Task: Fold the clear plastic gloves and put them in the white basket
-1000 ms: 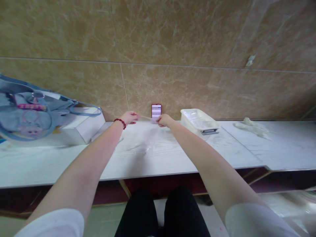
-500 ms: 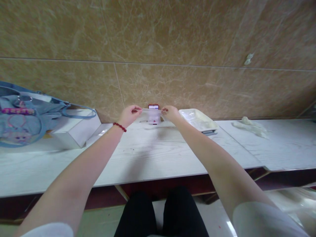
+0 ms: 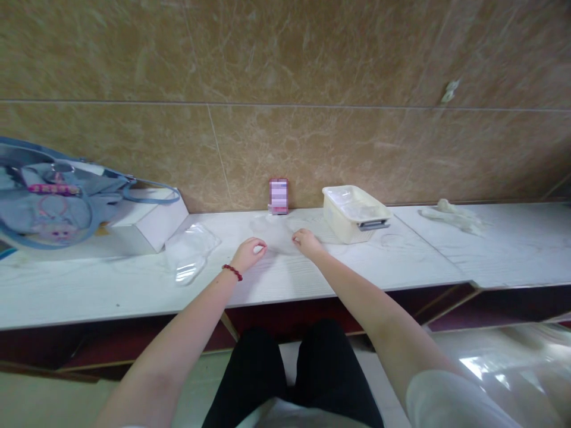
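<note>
My left hand (image 3: 250,252), with a red bead bracelet on the wrist, and my right hand (image 3: 304,241) rest low on the white table (image 3: 312,273). Each pinches an edge of a thin clear plastic bag (image 3: 277,233) that lies stretched between them on the tabletop. Fingers of both hands are curled closed. The bag is nearly see-through and hard to outline.
A phone (image 3: 279,195) leans upright against the brown tiled wall. A cream plastic tub (image 3: 355,212) stands to its right, crumpled plastic (image 3: 452,214) further right. More clear bags (image 3: 191,254), a white box (image 3: 147,224) and a blue bag (image 3: 49,199) are on the left.
Both hands have come down and toward me, from holding the clear bag up in front of the phone to laying it on the table. The phone now shows fully.
</note>
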Tool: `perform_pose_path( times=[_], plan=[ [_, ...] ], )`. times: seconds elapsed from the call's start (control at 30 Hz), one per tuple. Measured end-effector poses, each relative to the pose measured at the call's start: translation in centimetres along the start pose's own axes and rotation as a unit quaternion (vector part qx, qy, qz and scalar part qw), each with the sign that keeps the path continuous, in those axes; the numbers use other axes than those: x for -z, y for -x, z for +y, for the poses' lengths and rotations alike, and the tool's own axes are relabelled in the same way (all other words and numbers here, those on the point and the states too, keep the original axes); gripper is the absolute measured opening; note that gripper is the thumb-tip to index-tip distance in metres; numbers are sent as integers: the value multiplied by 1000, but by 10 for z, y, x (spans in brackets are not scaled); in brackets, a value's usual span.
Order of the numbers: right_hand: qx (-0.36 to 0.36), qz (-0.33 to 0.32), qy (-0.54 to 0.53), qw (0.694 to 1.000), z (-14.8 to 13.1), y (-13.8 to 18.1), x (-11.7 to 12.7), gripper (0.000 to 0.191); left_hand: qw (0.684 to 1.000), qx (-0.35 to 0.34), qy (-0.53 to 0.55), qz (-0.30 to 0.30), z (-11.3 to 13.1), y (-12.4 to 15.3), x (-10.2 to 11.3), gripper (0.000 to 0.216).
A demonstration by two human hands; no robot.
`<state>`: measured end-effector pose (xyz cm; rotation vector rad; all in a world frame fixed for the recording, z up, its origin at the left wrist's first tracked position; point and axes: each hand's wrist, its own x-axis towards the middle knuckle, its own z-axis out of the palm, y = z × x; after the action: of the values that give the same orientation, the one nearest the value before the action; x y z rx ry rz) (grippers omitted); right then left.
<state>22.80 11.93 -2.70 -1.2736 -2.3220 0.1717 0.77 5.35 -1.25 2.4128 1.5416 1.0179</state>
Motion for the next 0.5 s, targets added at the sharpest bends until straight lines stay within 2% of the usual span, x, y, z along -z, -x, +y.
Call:
perform_pose_path(
  times=[0.23, 0.33, 0.43, 0.5],
  plan=[
    [-16, -44, 50, 998, 12, 12, -3, 27, 997, -19, -34, -72, -1, 20, -6, 18],
    [-68, -28, 48, 996, 19, 9, 1, 37, 991, -28, -65, -110, 4, 23, -2, 19],
    [-137, -6, 59, 989, 26, -2, 8, 32, 984, -33, -113, -132, 10, 20, 4, 25],
    [-178, -13, 76, 981, 30, -12, 11, 28, 982, -29, -131, -135, 12, 12, 5, 27]
  ],
)
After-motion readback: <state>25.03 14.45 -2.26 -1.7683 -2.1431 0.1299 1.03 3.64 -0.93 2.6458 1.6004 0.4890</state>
